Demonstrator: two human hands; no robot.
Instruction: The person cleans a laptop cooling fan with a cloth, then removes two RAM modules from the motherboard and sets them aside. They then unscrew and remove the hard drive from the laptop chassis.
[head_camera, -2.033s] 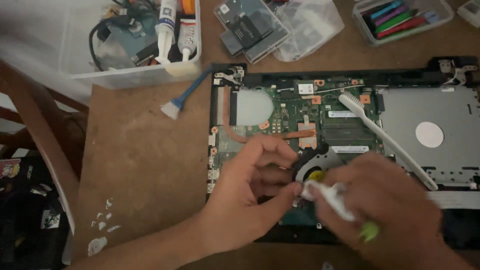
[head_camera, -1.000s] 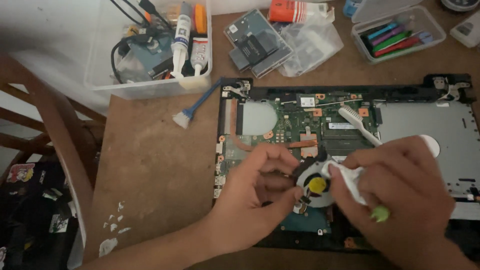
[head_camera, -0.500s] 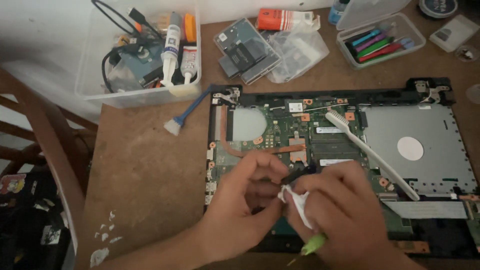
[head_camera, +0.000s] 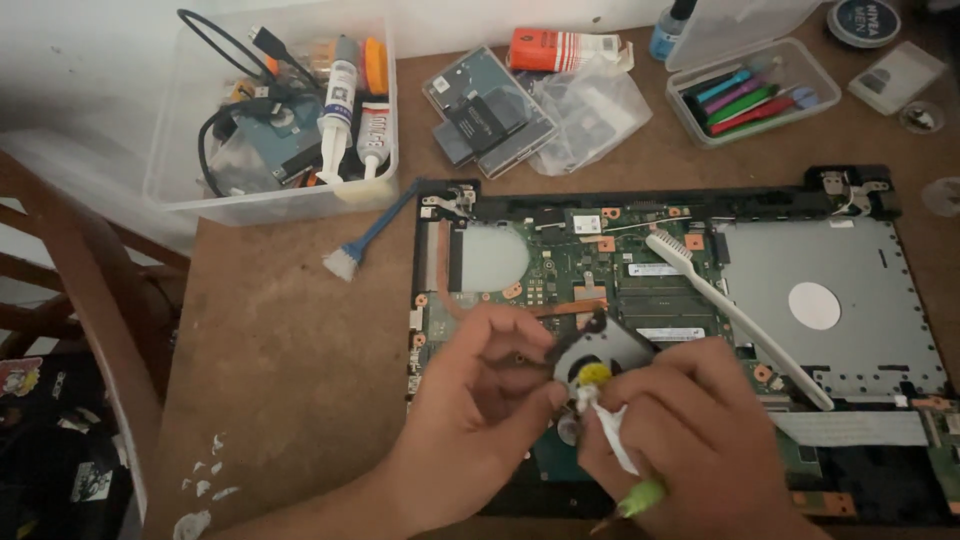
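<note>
An opened laptop base (head_camera: 850, 300) with its green circuit board (head_camera: 560, 265) exposed lies on the brown table. My left hand (head_camera: 480, 400) pinches the small black cooling fan (head_camera: 605, 345), which has a yellow hub, and holds it just above the board. My right hand (head_camera: 690, 440) grips a white twisted wipe (head_camera: 610, 435) together with a green-tipped tool (head_camera: 640, 497) and presses the wipe's end against the fan's hub. A white toothbrush (head_camera: 740, 320) lies diagonally across the board to the right of my hands.
A blue brush (head_camera: 365, 240) lies left of the laptop. Behind stand a clear bin (head_camera: 275, 205) of tubes and cables, a hard drive (head_camera: 485, 120), a plastic bag (head_camera: 590, 115), an orange packet (head_camera: 560, 48) and a clear case of coloured tools (head_camera: 750, 95). White scraps (head_camera: 205, 480) lie front left.
The view has tilted, so the laptop sits lower in frame. My hands stay together on the fan; the fan is lifted and turned so its yellow hub shows again, with the wipe on it.
</note>
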